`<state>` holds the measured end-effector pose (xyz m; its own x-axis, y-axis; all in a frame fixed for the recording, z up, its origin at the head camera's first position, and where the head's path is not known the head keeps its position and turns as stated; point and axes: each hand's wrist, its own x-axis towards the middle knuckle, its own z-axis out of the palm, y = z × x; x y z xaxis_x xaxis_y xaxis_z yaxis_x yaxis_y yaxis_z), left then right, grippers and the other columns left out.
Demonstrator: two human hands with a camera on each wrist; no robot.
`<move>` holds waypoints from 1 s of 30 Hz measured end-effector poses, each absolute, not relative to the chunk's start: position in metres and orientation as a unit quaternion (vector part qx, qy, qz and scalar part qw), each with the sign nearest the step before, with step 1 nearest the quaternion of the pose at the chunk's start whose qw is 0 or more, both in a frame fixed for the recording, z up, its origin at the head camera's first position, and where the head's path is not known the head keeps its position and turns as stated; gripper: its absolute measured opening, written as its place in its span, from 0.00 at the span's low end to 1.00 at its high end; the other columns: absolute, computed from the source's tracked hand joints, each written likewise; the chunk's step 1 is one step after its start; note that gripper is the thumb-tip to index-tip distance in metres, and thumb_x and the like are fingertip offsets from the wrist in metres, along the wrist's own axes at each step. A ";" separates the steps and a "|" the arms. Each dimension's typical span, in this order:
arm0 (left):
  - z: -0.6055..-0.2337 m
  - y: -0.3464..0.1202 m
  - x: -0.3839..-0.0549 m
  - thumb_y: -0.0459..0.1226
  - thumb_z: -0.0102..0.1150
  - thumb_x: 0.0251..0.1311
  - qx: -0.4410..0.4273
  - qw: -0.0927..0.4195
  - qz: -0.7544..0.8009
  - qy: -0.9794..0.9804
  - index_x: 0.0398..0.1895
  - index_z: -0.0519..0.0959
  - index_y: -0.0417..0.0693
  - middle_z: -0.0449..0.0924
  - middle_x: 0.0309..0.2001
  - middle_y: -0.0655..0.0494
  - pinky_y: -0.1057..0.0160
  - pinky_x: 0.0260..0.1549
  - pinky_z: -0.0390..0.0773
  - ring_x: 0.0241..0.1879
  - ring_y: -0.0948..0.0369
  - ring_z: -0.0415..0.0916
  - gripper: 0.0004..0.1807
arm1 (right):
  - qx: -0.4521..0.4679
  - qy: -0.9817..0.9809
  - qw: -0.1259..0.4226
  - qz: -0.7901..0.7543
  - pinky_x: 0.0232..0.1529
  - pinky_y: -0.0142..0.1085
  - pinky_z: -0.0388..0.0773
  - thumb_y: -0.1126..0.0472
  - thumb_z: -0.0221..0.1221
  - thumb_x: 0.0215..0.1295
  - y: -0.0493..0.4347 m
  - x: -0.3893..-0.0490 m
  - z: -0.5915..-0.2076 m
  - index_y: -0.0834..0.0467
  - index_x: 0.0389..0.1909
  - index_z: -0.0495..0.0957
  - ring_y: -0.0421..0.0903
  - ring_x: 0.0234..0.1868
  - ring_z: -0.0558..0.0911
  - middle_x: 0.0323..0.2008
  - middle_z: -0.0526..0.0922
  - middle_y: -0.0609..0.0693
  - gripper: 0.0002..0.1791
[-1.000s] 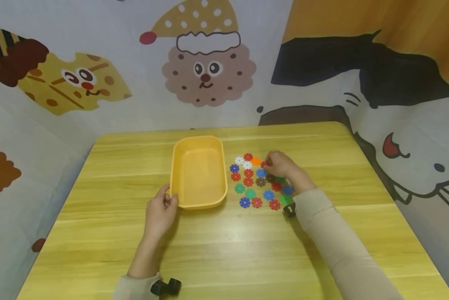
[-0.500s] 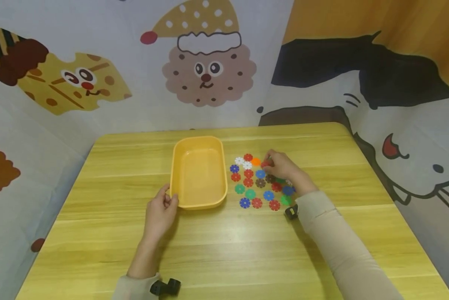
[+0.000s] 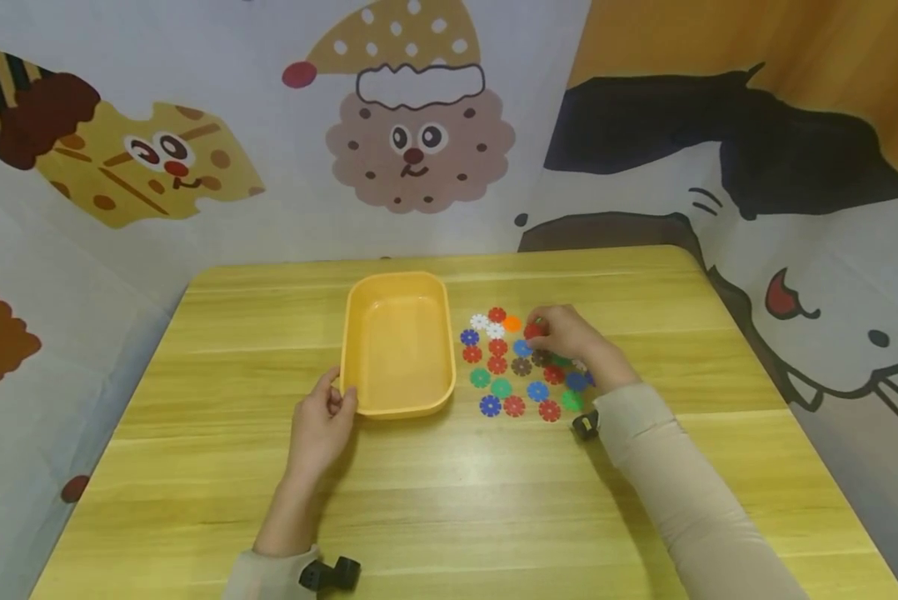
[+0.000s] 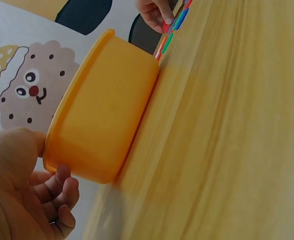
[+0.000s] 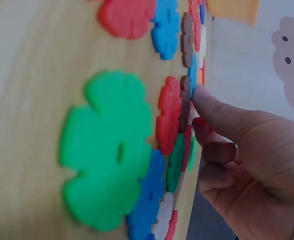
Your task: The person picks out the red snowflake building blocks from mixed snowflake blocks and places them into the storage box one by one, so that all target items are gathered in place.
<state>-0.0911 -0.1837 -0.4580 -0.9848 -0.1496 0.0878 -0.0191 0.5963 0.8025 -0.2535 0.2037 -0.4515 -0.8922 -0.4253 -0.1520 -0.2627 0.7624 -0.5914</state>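
My left hand grips the near left corner of a yellow plastic basin, thumb over the rim and fingers curled below it. Several flat, flower-shaped plastic discs lie to the basin's right. Among them are a blue disc, a green disc and an orange disc. Over the far right of this group, my right hand pinches a red disc between thumb and fingers. In the right wrist view the hand hides most of that disc.
The wood-grain table carries the basin and discs. Behind it hangs a cloth printed with cartoon figures, close to the table's far edge. Both wrists wear small black cameras, the left one low in the head view.
The right hand has shifted slightly to the right, and the red disc at its fingertips now shows more and sits a little further right. The left hand and basin stay put.
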 end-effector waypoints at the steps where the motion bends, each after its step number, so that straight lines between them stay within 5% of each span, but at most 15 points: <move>1: -0.458 -0.184 -0.091 0.34 0.55 0.71 0.048 0.075 -0.446 -0.891 0.67 0.68 0.28 0.74 0.27 0.49 0.70 0.17 0.69 0.22 0.60 0.67 0.26 | -0.189 0.928 0.139 -0.291 0.40 0.42 0.85 0.63 0.68 0.65 0.204 -0.253 -0.452 0.64 0.51 0.79 0.47 0.33 0.83 0.37 0.85 0.54 0.16; 6: -0.458 -0.182 -0.091 0.33 0.57 0.69 0.055 0.081 -0.452 -0.886 0.66 0.70 0.28 0.75 0.28 0.49 0.70 0.19 0.71 0.23 0.60 0.69 0.25 | -0.198 0.927 0.118 -0.296 0.39 0.42 0.85 0.58 0.68 0.66 0.202 -0.252 -0.454 0.63 0.50 0.80 0.47 0.33 0.82 0.37 0.85 0.53 0.17; 14: -0.456 -0.180 -0.091 0.30 0.57 0.67 0.056 0.087 -0.471 -0.876 0.64 0.71 0.26 0.75 0.28 0.48 0.72 0.21 0.72 0.25 0.61 0.70 0.24 | -0.190 0.922 0.080 -0.326 0.52 0.49 0.84 0.53 0.68 0.66 0.194 -0.250 -0.455 0.66 0.60 0.76 0.55 0.45 0.83 0.51 0.82 0.61 0.28; 22: -0.458 -0.181 -0.089 0.31 0.58 0.67 0.052 0.080 -0.488 -0.867 0.64 0.71 0.27 0.74 0.27 0.49 0.71 0.18 0.71 0.24 0.60 0.69 0.25 | -0.190 0.910 0.057 -0.364 0.28 0.37 0.82 0.54 0.67 0.67 0.178 -0.249 -0.448 0.65 0.60 0.76 0.47 0.27 0.78 0.42 0.81 0.55 0.27; 30: -0.461 -0.179 -0.086 0.30 0.59 0.66 0.050 0.092 -0.493 -0.864 0.63 0.72 0.25 0.74 0.26 0.50 0.72 0.19 0.72 0.23 0.63 0.69 0.24 | -0.205 0.900 0.043 -0.383 0.29 0.37 0.80 0.55 0.68 0.66 0.148 -0.248 -0.444 0.63 0.58 0.78 0.48 0.30 0.76 0.41 0.80 0.55 0.25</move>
